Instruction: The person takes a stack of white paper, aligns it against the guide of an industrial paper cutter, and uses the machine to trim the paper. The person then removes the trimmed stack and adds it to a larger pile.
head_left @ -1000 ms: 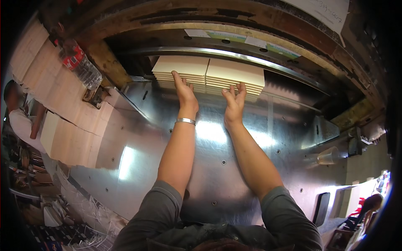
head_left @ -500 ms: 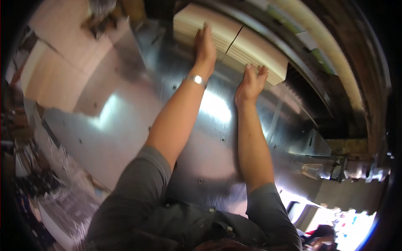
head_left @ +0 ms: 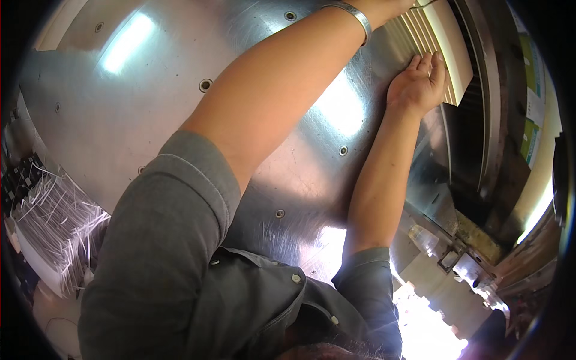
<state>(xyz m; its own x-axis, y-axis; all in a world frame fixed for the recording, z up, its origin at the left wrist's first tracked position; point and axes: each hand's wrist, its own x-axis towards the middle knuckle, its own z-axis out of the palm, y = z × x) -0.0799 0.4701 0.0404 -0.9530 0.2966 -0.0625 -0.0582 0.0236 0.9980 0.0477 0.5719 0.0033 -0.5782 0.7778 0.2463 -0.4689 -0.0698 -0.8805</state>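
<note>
A stack of cream paper sits at the upper right on a shiny metal table. My right hand is at the stack's near edge, palm turned up, with its fingers stretched toward the sheets and nothing gripped. Farther up, my left hand reaches to the same stack's edge, a silver bracelet round its wrist. The upper rim of the picture cuts off most of its fingers, so their pose is hidden.
Small ringed holes dot the metal surface. Beyond the stack run dark machine parts and green-and-white packages. A heap of thin white paper strips lies at the lower left. A small clear cup is at the lower right.
The view has turned, so the stack and both hands now appear farther up and right. Both hands remain by the stack. My left hand has partly left the picture.
</note>
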